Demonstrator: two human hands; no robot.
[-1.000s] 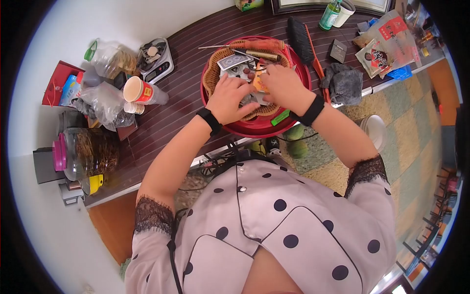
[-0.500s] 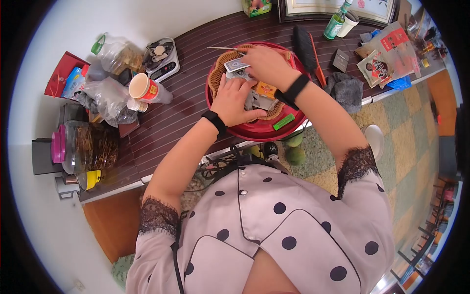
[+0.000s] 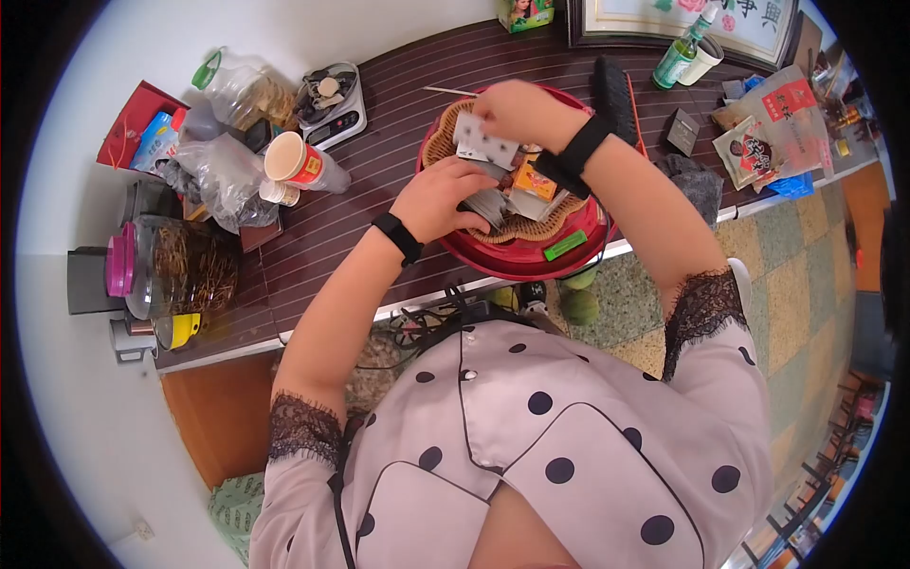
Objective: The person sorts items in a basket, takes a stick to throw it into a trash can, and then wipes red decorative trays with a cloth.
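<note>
My right hand [image 3: 531, 116] pinches several white playing cards [image 3: 486, 144] over a scalloped wicker basket [image 3: 531, 229]. Their printed faces show, blurred. At the basket's left side my left hand [image 3: 438, 201] curls its fingers and thumb around a stack of cards [image 3: 488, 204], seen mostly from its edges. An orange-yellow card box [image 3: 536, 180] lies in the basket, partly covered by my right wristband. Under the basket is a red round tray [image 3: 592, 248], with a green packet [image 3: 566, 246] on its near side.
A black-bristled brush [image 3: 614, 100] and a dark cloth [image 3: 692, 185] lie to the right. Left of the tray stand paper cups [image 3: 296, 163], a kitchen scale [image 3: 343, 121] and plastic jars [image 3: 180, 266]. A green bottle [image 3: 678, 59] stands behind, near a framed picture [image 3: 654, 24].
My right hand has lifted and turned the cards, whose faces now show. My left hand has drawn left and curled around the stack. The whole view has shifted slightly.
</note>
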